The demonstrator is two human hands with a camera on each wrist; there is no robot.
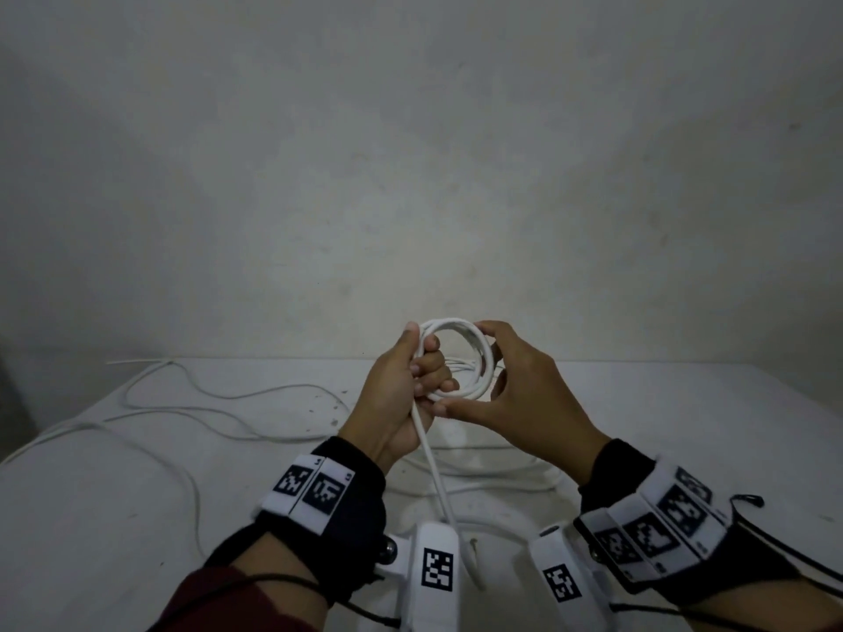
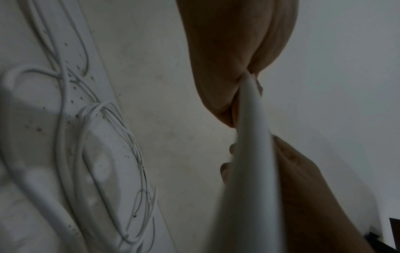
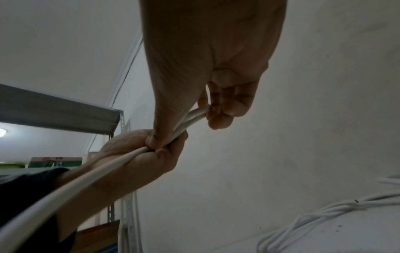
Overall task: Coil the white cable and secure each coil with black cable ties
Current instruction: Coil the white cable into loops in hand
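I hold a round coil of thick white cable [image 1: 458, 360] up in front of me, above the near middle of the white tabletop [image 1: 684, 426]. My left hand [image 1: 401, 390] is wrapped around the left side of the coil, its fingers curled through the loops and the thumb lying up along the outside. My right hand [image 1: 515, 385] cups the right side: the thumb reaches under the bottom of the coil toward my left fingers, and the other fingers bend over the top right of the loops. The two hands nearly meet at the bottom of the coil.

From my left fist one straight run of the same cable drops toward me and passes between my wrists, down to the table. In the left wrist view this run [image 2: 251, 171] fills the middle of the frame, blurred, coming out from under my palm [image 2: 227, 51]. In the right wrist view my right fingers [image 3: 220, 109] pinch two or three strands together, though I cannot tell exactly how many from that angle, and my left hand [image 3: 134, 160] grips the cable just beside them.

Loose lengths of thinner white wire [image 1: 191, 403] wander over the far left of the table. A twisted bundle of it [image 2: 121, 154] lies at the far edge, by the pale wall [image 1: 410, 152].
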